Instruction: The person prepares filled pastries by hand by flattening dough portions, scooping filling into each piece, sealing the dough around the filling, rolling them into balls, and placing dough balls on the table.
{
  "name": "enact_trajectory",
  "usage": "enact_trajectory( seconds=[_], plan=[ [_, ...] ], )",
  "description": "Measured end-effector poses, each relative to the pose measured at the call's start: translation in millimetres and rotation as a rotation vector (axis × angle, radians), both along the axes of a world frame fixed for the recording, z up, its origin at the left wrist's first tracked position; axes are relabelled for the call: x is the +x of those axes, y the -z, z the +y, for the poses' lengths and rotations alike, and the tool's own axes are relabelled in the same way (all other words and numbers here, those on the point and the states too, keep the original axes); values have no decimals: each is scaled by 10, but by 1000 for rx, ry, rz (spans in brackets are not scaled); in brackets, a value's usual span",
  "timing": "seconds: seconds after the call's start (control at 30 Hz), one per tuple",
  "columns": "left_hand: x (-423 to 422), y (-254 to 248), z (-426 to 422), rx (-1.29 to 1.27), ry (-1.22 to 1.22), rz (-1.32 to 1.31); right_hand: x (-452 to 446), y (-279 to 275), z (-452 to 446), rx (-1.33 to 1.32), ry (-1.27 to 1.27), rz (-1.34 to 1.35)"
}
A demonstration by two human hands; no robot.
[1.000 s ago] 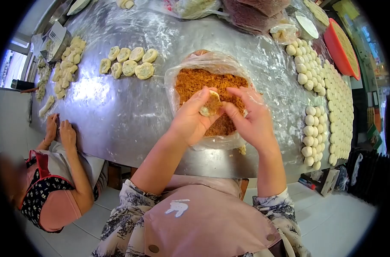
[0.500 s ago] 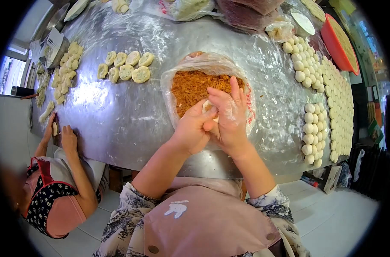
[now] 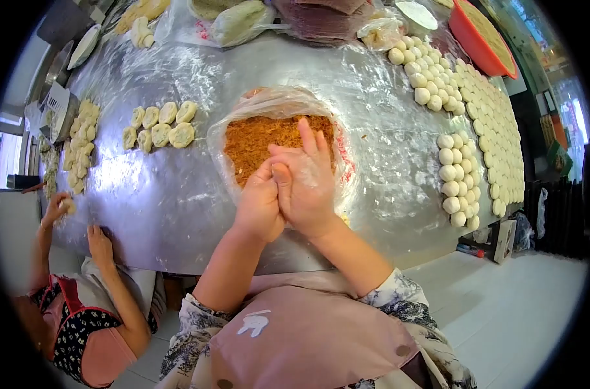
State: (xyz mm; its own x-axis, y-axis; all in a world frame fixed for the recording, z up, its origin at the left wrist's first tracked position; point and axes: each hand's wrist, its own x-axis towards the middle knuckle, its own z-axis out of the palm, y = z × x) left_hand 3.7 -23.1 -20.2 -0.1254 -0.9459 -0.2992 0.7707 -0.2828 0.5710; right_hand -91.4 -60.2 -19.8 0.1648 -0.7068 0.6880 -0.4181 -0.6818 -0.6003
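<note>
My left hand (image 3: 261,202) and my right hand (image 3: 310,185) are pressed together above the near edge of an open plastic bag of orange-brown crumbly filling (image 3: 259,139). Between my palms is a piece of dough, visible half a second ago and now hidden by the fingers. The left fingers are closed round it, with the thumb up against the right palm. My right hand cups it from the right side, some fingers pointing up and away, flour on the skin. The clear bag (image 3: 337,117) is folded back around the filling.
Filled buns (image 3: 160,135) lie on the steel table's left, dough pieces (image 3: 81,146) farther left. Balls (image 3: 449,172) and flattened rounds (image 3: 496,139) of dough fill the right, below a red basin (image 3: 480,39). At lower left, a co-worker's hand (image 3: 100,246) rests near the table edge.
My hands have closed together, covering the dough that showed between them. The view has shifted, so the table contents sit farther left. A co-worker's hand has lifted a dough piece.
</note>
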Motion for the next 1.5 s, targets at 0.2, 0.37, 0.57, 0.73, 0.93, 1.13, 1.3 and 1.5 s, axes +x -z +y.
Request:
enact_trajectory(
  seconds=[0.2,0.37,0.57,0.73,0.93,1.13,1.3,1.5],
  plan=[
    [-134,-222,-45,97,-58,-10,-231,-110,-64,330,-180,21],
    [42,-132,-127,111,-233,23,-1037,-102,-495,424,261,56],
    [27,-157,-97,149,-122,-48,-1486,545,-745,419,324,470],
    [97,-74,-67,118,-119,175,-1450,560,-774,404,334,608],
    [113,-1,-34,216,-116,256,-1048,-318,-528,495,199,285],
    [137,25,-25,105,-88,169,-586,-437,-249,266,-192,386],
    [-8,-94,-9,123,-68,137,-200,-244,4,197,-238,363],
    [-77,-183,-10,169,-53,-111,11,26,25,75,-74,113]
  ],
)
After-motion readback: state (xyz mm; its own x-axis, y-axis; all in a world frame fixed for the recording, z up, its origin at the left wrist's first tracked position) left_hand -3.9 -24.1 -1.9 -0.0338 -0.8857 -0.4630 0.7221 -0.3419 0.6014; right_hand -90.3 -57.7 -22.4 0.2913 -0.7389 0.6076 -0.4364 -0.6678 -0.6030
